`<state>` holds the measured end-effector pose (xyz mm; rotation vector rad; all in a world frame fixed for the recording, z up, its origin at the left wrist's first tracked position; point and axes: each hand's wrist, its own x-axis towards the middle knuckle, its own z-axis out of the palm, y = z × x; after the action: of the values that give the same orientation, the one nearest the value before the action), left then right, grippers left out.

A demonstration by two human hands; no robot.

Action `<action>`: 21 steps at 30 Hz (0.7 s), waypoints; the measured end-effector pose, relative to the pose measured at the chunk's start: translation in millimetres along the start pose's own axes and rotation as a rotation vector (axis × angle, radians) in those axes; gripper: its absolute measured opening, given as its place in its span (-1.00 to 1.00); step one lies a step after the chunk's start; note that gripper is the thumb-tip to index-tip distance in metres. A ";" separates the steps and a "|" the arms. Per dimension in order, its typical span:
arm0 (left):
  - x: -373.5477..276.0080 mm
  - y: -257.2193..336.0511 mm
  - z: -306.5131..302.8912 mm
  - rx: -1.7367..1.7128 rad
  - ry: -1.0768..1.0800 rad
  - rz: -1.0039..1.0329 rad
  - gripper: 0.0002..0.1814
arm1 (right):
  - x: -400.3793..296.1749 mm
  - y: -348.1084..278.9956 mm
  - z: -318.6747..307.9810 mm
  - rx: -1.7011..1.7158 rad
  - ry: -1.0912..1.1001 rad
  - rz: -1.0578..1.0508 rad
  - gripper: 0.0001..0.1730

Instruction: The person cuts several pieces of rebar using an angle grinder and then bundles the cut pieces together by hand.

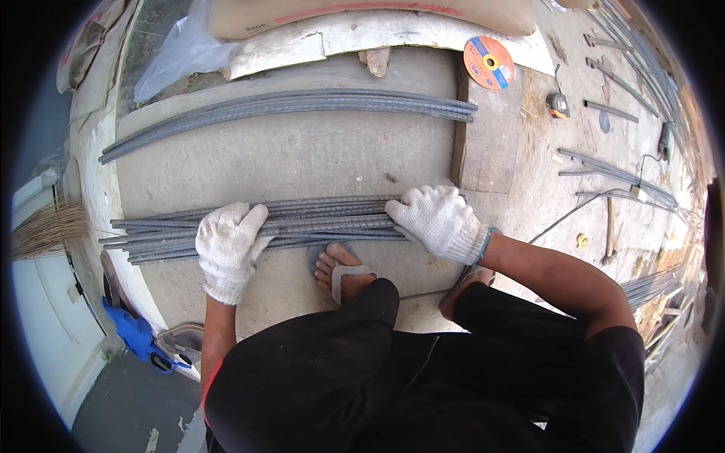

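A loose bundle of ribbed steel rebars (328,222) lies across the concrete floor in front of my feet. My left hand (229,249), in a white knitted work glove, is wrapped over the bundle towards its left end. Uneven rod ends jut out beyond it. At the other end my right hand (442,221), gloved the same way, grips the bars and hides most of their tips. Farther off, a second, thinner bundle of rebars (294,105) rests roughly parallel to the first.
A wooden board (490,136) stands right of the bundles, with an orange cutting disc (489,63) at its far end. Beyond are a tape measure (558,106), metal tubes (612,111) and a hammer (610,226). A filled sack (368,17) and plastic sheet (178,54) lie ahead; a twig broom (51,229) is left.
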<state>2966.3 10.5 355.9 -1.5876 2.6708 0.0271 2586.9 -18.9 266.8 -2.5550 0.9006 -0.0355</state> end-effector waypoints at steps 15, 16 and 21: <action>82.0 -36.0 8.8 0.101 0.272 -0.045 -0.42 | 72.3 91.6 -57.6 -0.378 0.149 0.147 -0.66; 100.3 -45.3 13.7 0.116 0.292 -0.018 -0.44 | 74.3 90.9 -56.6 -0.401 0.107 0.133 -0.73; 136.1 -55.1 46.4 0.250 0.286 0.058 -0.47 | 80.2 81.3 -50.7 -0.442 0.195 0.189 -0.86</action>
<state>2950.7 -133.8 304.4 -1.5366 2.7824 -0.5499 2593.7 -143.5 270.7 -2.8893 1.3512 -0.0332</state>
